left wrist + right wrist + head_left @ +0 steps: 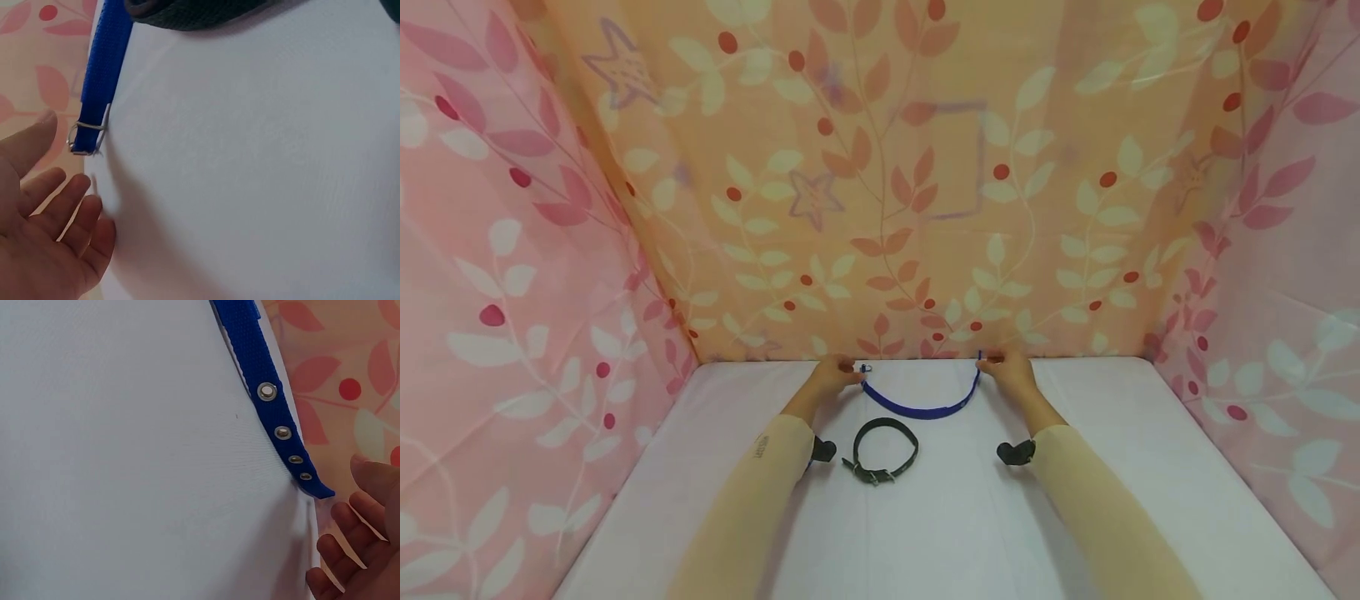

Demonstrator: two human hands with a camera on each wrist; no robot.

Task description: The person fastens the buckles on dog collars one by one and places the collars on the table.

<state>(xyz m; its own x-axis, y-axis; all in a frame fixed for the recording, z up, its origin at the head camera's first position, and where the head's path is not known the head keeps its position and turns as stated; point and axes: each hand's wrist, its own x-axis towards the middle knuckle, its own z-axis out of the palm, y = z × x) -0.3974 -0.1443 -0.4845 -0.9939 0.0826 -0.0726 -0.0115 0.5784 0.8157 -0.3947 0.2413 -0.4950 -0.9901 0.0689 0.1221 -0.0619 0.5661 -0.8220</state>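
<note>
A blue collar (pixel 925 412) of woven webbing curves in a U near the far edge of the white table. By its left end, which bears a metal buckle (pixel 87 137), is my left hand (pixel 835 372). In the left wrist view this hand (pixel 56 231) has its thumb and fingers spread apart, with nothing between them. The collar's other end has several metal eyelets (pixel 283 432) and a tapered tip. My right hand (pixel 1011 371) is beside that tip, its fingers (pixel 347 528) parted and loosely bent around nothing.
A dark buckled collar (pixel 874 477) lies in a closed loop on the white table (pixel 940 533), nearer to me. Orange leaf-patterned cloth (pixel 880 208) rises behind the table, with pink cloth (pixel 497 275) at both sides. Dark wrist cameras (pixel 1017 452) stick out from the sleeves.
</note>
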